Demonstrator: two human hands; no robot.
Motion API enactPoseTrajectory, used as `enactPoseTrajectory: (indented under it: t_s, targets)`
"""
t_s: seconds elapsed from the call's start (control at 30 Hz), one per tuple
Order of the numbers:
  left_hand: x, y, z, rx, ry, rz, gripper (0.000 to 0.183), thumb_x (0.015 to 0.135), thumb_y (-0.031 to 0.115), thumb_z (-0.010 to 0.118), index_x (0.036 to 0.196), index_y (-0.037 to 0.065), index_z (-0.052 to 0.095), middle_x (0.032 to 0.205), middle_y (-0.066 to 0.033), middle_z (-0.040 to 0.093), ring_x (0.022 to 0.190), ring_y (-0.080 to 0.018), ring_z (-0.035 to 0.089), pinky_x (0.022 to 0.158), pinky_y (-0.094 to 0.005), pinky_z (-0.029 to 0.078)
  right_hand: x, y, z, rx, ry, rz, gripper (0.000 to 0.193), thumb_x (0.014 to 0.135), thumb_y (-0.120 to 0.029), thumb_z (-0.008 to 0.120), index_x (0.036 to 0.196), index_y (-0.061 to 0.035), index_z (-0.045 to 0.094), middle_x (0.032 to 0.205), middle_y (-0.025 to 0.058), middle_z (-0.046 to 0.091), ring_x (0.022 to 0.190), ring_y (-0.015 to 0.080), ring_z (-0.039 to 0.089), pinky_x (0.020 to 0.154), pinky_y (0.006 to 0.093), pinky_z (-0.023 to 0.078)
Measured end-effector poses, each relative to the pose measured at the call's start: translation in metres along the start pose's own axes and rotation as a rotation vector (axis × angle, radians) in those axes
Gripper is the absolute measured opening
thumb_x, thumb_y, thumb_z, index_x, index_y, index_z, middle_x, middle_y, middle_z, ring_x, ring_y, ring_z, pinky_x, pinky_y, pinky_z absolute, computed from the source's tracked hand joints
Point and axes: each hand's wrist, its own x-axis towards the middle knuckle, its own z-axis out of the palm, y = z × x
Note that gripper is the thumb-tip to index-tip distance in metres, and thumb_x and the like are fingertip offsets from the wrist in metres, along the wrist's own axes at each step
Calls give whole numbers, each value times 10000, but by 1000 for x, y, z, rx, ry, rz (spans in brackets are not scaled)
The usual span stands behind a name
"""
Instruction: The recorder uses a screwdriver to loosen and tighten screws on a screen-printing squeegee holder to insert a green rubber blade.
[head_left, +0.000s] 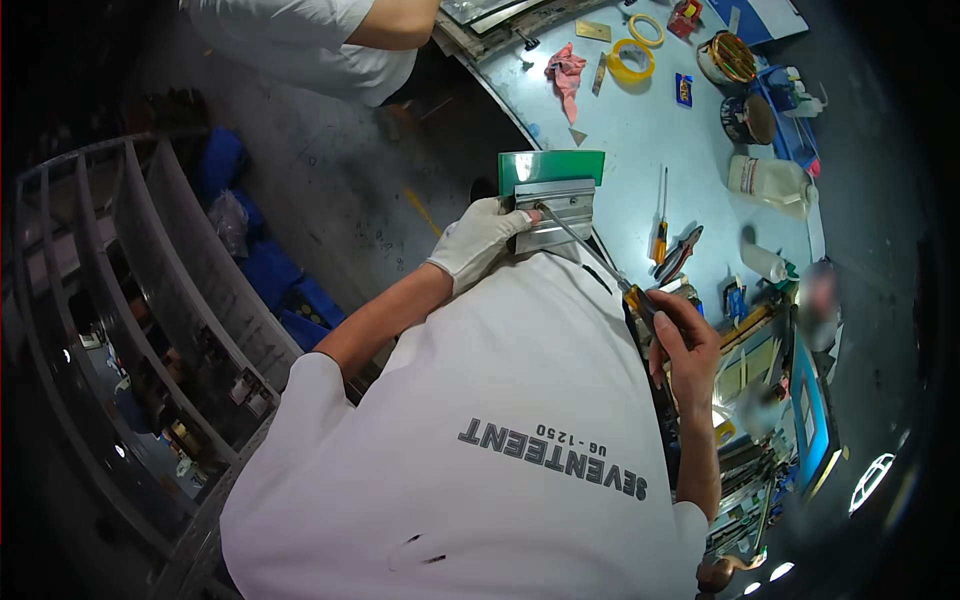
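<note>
My left hand (474, 245), in a white glove with a bare thumb, is closed on a squeegee in front of my chest. It has a green blade (552, 165) clamped in a ribbed metal holder (565, 212) with screws on its face. The bare fingers of my right hand (690, 345) are closed round the amber and dark handle of a screwdriver (612, 271). Its shaft slants up and left, and the tip meets the holder by a screw near my left thumb. Whether the tip is seated in the screw is too small to tell.
On the pale table lie another screwdriver (660, 238), pliers (680, 254), a pink cloth (567, 80) and yellow tape rolls (631, 62). Cans (727, 58) and a plastic jug (770, 184) stand right. A metal rack (150, 300) is at left; another person (310, 45) is beyond.
</note>
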Motion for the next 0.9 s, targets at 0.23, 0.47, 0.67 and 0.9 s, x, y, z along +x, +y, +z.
enactPoseTrajectory:
  t_s: [0.23, 0.47, 0.67, 0.9]
  targets:
    - [-5, 4, 0, 470, 23, 53, 325, 979, 283, 624, 1125, -4, 667, 882, -21, 662, 735, -106, 587, 650, -272, 473, -5, -17, -2, -206, -16, -46, 267, 958, -102, 621, 1197, 1, 681, 645, -26, 569, 448, 29, 454, 408, 201, 332]
    - [-28, 14, 15, 463, 10, 58, 264, 967, 315, 634, 1018, 60, 678, 676, 40, 554, 467, -45, 446, 403, -247, 327, -8, -31, -7, -223, -105, -11, 272, 945, -99, 630, 1192, 4, 680, 636, -8, 565, 442, 43, 476, 397, 215, 337]
    - [-36, 26, 19, 491, -27, 18, 247, 980, 181, 618, 1147, 5, 665, 831, 32, 619, 668, -43, 501, 585, -244, 431, -12, -34, -4, -257, -108, -34, 262, 942, -70, 615, 1173, 38, 676, 643, -17, 571, 410, 30, 460, 372, 207, 312]
    - [-26, 17, 13, 477, -42, 33, 296, 991, 268, 625, 1166, 32, 662, 724, 53, 567, 527, -24, 462, 453, -223, 365, -14, -46, -1, -360, -122, -70, 273, 917, -61, 649, 1178, 6, 692, 645, 1, 595, 453, 57, 504, 426, 227, 376]
